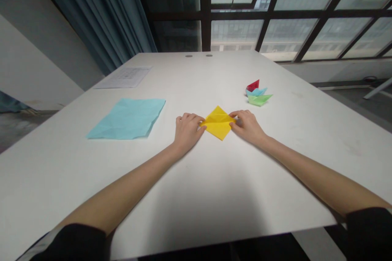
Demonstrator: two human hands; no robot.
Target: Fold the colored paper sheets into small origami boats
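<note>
A folded yellow paper, diamond-shaped, lies flat on the white table in the middle. My left hand pinches its left corner with curled fingers. My right hand pinches its right corner the same way. Both forearms reach in from the near edge.
A light blue sheet lies flat to the left. A white printed sheet rests further back on the left. Three small folded paper boats, red, blue and green, sit at the right rear. Windows and a curtain stand beyond the table.
</note>
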